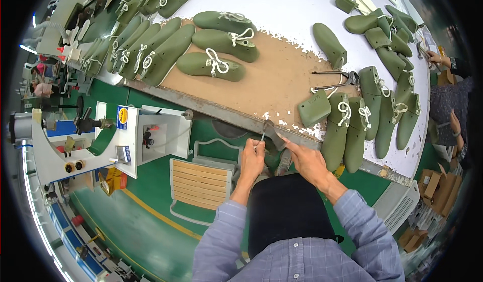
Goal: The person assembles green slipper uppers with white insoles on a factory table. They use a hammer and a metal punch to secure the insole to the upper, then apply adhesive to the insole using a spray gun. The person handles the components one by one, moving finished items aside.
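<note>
Presently, left hand (251, 157) pinching a thin pin (261, 137), right hand (308, 162) gripping a dark tool (274, 134), both working at the tabletop (241, 115) edge near pliers (334, 83).

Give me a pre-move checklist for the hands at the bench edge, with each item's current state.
1. Left hand closed on a thin tool: ok.
2. Right hand holding the small dark piece: ok.
3. Piece braced against the bench edge: cannot tell.
4. Tool tip meeting the piece: cannot tell, too small.
5. Pincers lying apart from both hands: ok.
6. Green lasts beside the right hand, not touching it: ok.
</note>
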The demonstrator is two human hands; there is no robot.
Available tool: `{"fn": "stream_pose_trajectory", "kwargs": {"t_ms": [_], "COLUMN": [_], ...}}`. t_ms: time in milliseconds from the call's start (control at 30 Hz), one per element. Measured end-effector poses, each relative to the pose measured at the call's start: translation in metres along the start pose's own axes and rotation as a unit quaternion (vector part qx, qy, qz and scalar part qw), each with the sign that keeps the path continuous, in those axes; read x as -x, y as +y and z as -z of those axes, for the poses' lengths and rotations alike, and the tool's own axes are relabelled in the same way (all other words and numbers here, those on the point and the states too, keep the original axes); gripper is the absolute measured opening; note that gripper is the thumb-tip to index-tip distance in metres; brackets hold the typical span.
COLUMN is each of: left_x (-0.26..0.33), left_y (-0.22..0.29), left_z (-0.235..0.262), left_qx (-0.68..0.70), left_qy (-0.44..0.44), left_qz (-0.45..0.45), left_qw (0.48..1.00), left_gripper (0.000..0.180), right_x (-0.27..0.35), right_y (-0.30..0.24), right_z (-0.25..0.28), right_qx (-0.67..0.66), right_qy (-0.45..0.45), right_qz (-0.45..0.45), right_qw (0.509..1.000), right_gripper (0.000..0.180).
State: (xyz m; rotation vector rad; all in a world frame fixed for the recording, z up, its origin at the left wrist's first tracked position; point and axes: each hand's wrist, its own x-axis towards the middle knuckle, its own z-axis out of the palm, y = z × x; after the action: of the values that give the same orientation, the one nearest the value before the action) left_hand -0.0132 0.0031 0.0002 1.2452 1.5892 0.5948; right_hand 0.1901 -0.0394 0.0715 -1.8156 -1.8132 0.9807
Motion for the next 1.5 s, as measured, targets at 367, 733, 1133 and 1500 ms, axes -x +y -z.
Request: {"fn": "stream_pose_trajectory", "kwargs": {"t_ms": [367, 733, 1133, 1500], "left_x": [0.001, -0.003, -0.011, -0.02], "left_y": [-0.008, 0.002, 0.012, 0.001], "left_z": [-0.01, 0.002, 0.01, 0.012], "left_qx": [-0.117, -0.122, -0.075, -0.004], "left_qy": [0.058, 0.026, -0.069, -0.124], "left_qz": [-0.14, -0.193, -0.038, 0.011], "left_qw": [0.982, 0.973, 0.994, 0.992], "left_gripper": [0.022, 0.016, 0.041, 0.05], "right_x": [-0.009, -0.01, -0.002, -0.009], "right_y": [-0.007, -0.003, -0.03, -0.027], "right_z": [0.008, -0.005, 0.005, 0.009], "right_qx": [-0.038, -0.047, -0.015, -0.002], "right_qy": [-0.019, 0.028, 0.025, 0.049], "right_qz": [-0.022, 0.006, 0.019, 0.035], "right_qw": [0.999, 0.998, 0.999, 0.998], "right_gripper": [0.053, 0.057, 0.041, 0.054]}}
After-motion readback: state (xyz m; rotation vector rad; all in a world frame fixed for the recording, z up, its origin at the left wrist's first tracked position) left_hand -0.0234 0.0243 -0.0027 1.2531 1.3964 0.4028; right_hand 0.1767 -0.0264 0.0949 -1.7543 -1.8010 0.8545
